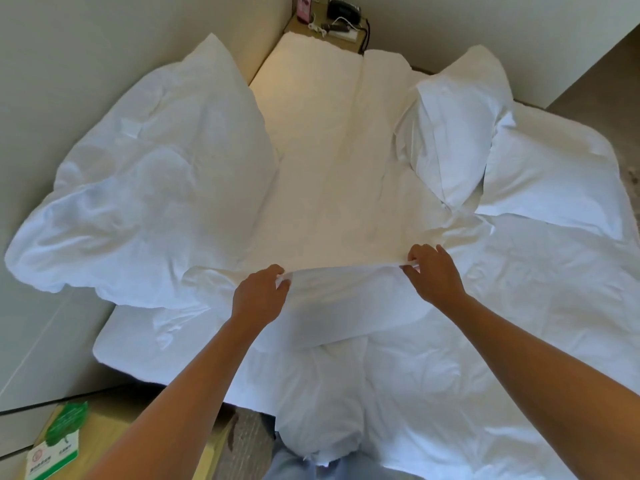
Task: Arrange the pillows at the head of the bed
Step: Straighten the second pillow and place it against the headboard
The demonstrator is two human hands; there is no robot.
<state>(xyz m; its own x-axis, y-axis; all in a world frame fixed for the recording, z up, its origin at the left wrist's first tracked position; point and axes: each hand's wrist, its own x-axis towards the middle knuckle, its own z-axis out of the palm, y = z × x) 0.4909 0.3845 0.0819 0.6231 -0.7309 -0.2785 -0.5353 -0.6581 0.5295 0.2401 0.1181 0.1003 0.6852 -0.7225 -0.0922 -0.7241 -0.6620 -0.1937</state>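
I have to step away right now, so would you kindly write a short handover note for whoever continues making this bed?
Left hand and right hand: both pinching the edge of a white pillowcase stretched between them.
Pillow lies on the right of the bed; a bunched duvet sits left against the wall.
Done: nothing placed yet.
Left: finish this pillow, then set the pillows at the head.

Both bare arms reach forward and slightly inward from the bottom of the view. The left hand (261,292) is curled, thumb and fingers pinched together, knuckles up. The right hand (431,273) mirrors it, fingers bent and pinched, level with the left and well apart.
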